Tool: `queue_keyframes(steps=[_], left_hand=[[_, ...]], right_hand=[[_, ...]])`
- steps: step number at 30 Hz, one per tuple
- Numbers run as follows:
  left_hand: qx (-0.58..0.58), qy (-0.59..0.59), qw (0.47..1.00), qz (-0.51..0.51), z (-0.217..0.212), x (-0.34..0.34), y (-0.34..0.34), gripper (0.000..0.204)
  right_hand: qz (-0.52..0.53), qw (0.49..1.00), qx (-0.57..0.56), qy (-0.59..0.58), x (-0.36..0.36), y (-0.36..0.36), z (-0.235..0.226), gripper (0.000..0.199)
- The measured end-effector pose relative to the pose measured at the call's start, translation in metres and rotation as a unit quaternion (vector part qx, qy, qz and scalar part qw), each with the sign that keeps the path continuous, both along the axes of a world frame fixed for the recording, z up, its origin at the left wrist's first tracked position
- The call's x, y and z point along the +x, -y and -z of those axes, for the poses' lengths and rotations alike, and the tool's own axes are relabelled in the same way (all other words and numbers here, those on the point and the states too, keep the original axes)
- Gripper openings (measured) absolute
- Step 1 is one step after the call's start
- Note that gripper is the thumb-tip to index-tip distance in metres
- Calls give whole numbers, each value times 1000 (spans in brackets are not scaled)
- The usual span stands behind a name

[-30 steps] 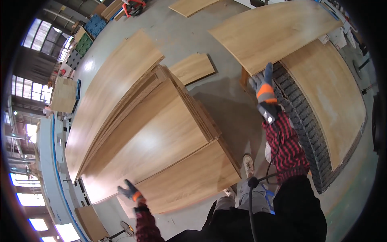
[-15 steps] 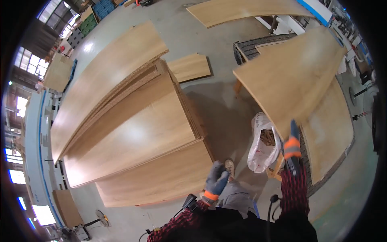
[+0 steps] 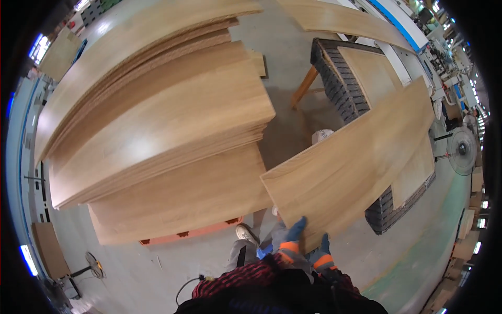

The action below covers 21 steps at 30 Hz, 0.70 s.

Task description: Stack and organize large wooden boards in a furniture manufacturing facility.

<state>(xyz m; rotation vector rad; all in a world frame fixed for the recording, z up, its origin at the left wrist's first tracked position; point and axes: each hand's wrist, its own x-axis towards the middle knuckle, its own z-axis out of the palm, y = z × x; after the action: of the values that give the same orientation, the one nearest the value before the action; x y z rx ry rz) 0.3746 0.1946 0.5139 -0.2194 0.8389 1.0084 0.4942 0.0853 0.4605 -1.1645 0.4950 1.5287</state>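
Observation:
A long wood-grain panel (image 3: 355, 162) slants from my lap up to the right, its far part over a padded bench (image 3: 340, 78). My left hand (image 3: 293, 240), in a blue-grey glove with an orange band, grips the panel's near end on the left. On the right corner of that same end, my right hand (image 3: 320, 255) is closed in a matching glove. Fingers beneath the board are hidden. Other panels lie on the bench: a pale one (image 3: 374, 73) beyond the held panel and another (image 3: 415, 175) partly under it.
To the left rises a large stack of panels (image 3: 167, 115), with a lower panel (image 3: 183, 193) on an orange-red pallet (image 3: 193, 234). A white bag (image 3: 321, 136) shows behind the held panel. Fans stand at right (image 3: 461, 150) and lower left (image 3: 94, 264). Another panel (image 3: 345, 21) lies at the back.
The panel has come off its place on the bench toward me and swung round. My left hand, formerly free by the stack, now holds it too. My view has turned and shifted.

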Motion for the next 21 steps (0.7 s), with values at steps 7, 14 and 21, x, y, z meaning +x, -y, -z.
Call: queue_keyframes(steps=[7, 14, 21], left_hand=[[-27, -43, 995, -90, 22, -180, 40, 35], [-5, -412, 908, -80, 110, -310, 39, 35], [-93, -753, 650, -40, 206, -394, 69, 43]], right_hand=[[-28, 984, 54, 170, 14, -29, -11, 86], [-132, 990, -31, 46, -72, -5, 17, 54], [-410, 821, 189, 351, 25, -29, 36, 17]])
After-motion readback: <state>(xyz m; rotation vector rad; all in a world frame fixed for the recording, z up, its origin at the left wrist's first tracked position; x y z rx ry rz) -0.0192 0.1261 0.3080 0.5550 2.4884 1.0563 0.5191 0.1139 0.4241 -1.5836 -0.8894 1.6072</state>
